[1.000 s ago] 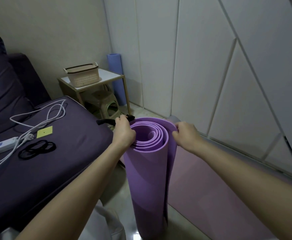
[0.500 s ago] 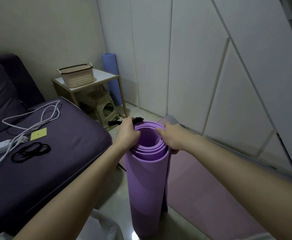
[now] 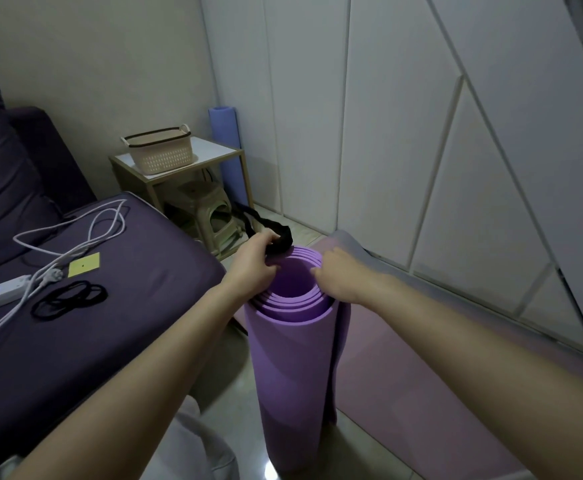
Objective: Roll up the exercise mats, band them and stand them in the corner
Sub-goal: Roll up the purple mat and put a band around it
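**Banding the purple roll: strap at the rim, not yet around it**

Standing on end on the floor right in front of the person is a rolled purple foam mat (image 3: 290,368), its spiral top open to view. Both hands are on that top edge. The left hand (image 3: 252,268) sits at nine o'clock on the rim, its fingers (image 3: 271,268) curled over the outer layers, and the thumb pinches a bunched black fabric band (image 3: 278,242) whose tail trails off toward eleven o'clock. The right hand (image 3: 342,282) is at three o'clock, fingers (image 3: 328,259) hooked together over the rim to hold the coil tight.

I'd say the rolling of this mat is done and the banding is just starting, since nothing circles the roll yet. The next move calls for opening the band wide enough to clear the top. It then has to slide down the outside without the right hand loosening, because the loose outer flap along the right side looks ready to spring open.

There is plenty left after that. A pale pink mat (image 3: 404,375) lies flat on the floor at three o'clock from the roll. A blue rolled mat (image 3: 226,147) already stands in the corner at twelve o'clock, behind a small white-topped worktop (image 3: 213,152) that carries a beige woven basket (image 3: 161,150). More black elastic loops (image 3: 70,299) lie on the dark purple sofa (image 3: 110,341) at nine o'clock, within easy reach.
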The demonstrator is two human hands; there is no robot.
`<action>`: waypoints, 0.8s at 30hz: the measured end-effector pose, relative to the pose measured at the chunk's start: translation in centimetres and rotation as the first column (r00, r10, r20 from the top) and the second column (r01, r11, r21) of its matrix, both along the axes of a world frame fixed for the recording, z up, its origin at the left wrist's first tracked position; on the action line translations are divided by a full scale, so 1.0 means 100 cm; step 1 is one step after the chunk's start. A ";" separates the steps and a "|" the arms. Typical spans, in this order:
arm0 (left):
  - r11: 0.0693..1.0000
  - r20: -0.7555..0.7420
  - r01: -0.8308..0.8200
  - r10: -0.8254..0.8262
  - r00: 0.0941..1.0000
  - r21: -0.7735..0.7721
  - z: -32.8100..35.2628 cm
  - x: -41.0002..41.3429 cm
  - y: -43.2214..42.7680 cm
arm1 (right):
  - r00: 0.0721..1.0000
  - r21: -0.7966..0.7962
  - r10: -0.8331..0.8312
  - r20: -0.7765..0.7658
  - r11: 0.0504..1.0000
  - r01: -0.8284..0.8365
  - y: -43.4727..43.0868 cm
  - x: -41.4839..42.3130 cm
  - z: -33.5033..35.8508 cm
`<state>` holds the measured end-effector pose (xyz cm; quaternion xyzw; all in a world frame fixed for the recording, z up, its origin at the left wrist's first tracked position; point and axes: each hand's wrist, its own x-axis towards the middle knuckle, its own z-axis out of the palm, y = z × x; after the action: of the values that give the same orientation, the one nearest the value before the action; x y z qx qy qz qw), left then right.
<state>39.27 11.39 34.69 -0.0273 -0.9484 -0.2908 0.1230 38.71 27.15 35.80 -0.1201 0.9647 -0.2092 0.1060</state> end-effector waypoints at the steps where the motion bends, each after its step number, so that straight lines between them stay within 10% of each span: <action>1: 1.000 -0.004 0.012 -0.012 1.000 0.007 0.000 0.001 -0.001 | 1.000 -0.112 -0.007 -0.008 0.994 0.007 0.001 -0.003 -0.002; 9: 0.991 -0.027 0.134 -0.133 0.991 0.020 0.001 0.001 0.002 | 0.938 -0.151 0.257 -0.231 0.943 -0.296 0.003 -0.017 0.011; 24: 0.985 -0.035 0.171 -0.169 0.985 0.036 -0.003 -0.008 -0.004 | 0.957 0.023 0.214 -0.194 0.977 -0.213 0.033 -0.052 0.002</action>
<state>38.46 10.99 34.38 -0.1104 -0.9346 -0.3184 0.1134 33.47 30.45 36.02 -0.2434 0.9520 -0.1829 0.0328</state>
